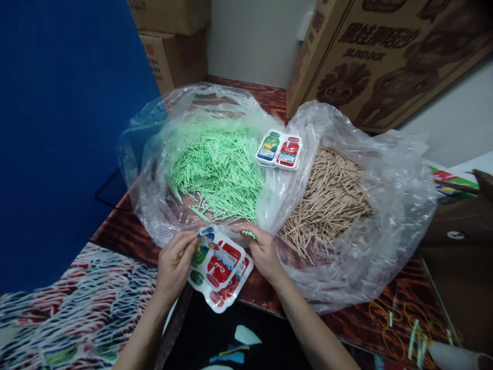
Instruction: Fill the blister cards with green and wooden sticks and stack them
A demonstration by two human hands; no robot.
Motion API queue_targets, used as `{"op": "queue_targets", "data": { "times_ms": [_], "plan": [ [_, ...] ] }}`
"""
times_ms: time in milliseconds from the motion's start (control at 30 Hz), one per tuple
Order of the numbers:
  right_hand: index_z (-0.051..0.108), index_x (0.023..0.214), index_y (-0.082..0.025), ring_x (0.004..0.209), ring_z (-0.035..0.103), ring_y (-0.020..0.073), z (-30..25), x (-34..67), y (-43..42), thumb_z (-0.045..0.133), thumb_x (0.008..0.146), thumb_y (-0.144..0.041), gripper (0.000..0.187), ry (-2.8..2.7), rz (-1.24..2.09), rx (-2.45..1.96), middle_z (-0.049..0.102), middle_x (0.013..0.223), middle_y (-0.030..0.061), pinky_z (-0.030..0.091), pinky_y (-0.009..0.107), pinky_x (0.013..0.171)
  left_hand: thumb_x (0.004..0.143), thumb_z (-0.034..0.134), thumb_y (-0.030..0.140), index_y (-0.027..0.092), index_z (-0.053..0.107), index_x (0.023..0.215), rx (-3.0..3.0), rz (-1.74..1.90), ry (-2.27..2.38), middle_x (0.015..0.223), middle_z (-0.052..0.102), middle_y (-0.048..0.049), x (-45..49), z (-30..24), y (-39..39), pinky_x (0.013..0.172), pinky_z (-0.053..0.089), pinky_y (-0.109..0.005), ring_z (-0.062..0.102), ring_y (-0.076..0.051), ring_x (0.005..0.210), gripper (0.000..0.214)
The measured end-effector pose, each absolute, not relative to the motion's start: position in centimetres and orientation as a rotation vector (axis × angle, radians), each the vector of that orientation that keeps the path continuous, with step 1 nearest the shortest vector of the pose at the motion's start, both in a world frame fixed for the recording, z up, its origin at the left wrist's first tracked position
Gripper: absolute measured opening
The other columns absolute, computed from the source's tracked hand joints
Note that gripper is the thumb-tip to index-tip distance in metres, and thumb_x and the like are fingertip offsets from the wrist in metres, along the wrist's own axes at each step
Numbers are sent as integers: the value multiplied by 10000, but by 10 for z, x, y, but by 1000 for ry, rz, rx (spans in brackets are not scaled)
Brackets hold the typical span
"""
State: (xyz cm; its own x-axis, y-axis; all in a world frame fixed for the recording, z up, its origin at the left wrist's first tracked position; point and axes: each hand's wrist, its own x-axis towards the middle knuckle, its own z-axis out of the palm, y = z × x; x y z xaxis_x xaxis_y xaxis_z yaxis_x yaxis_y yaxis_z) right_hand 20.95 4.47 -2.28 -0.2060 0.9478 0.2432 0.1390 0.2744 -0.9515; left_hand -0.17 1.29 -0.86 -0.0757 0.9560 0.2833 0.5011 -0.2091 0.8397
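My left hand (175, 259) is closed on the edge of a jar-shaped printed packet (222, 261) with red Cola and green pictures. The packet tilts over the table's front edge, and what seems to be a second one shows behind it. My right hand (264, 252) is closed round a small bunch of light green sticks (248, 234), whose ends poke out between its fingers. It is close to the packet's right side; whether it touches is unclear. Beyond both hands lies a pile of green sticks (221, 172) in an opened clear plastic bag (150, 169).
To the right, brown sticks (331, 195) fill another clear bag (400, 205). A small stack of printed packets (280, 149) rests between the bags. A large cardboard box (370, 61) stands behind. Rubber bands (393, 339) lie at lower right; a blue panel (65, 128) borders the left.
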Motion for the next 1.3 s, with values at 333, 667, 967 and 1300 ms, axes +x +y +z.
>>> {"op": "queue_targets", "data": {
  "times_ms": [333, 667, 967, 1300],
  "plan": [
    [684, 913, -208, 963, 649, 203, 1, 223, 62, 523, 877, -217, 165, -1322, 1243, -1058, 719, 971, 47, 474, 378, 922, 886, 531, 233, 179, 674, 862, 1696, 1162, 1341, 882, 653, -57, 34, -13, 30, 775, 471, -294, 608, -182, 863, 155],
    [568, 894, -232, 946, 677, 226, 39, 228, 79, 558, 879, -381, 150, -847, 1768, -840, 726, 934, 45, 541, 426, 827, 897, 520, 277, 183, 676, 861, 1594, 1137, 1257, 871, 648, -56, 60, -6, 30, 780, 465, -308, 598, -189, 856, 186],
    [507, 1249, -292, 1043, 612, 176, 52, 249, 50, 573, 885, -319, 370, -1390, 1644, -1082, 618, 1192, 46, 531, 303, 828, 876, 554, 279, 186, 704, 881, 1395, 1219, 1232, 939, 678, -52, 71, -10, 27, 830, 470, -300, 607, -190, 921, 177],
    [644, 1061, -230, 1030, 570, 198, 68, 251, 38, 539, 898, -217, 193, -1789, 1037, -1193, 627, 1078, 57, 448, 350, 906, 844, 603, 314, 193, 723, 958, 1132, 1278, 1175, 1019, 714, -57, 91, -12, 31, 891, 483, -317, 635, -201, 971, 205]
  ]
}}
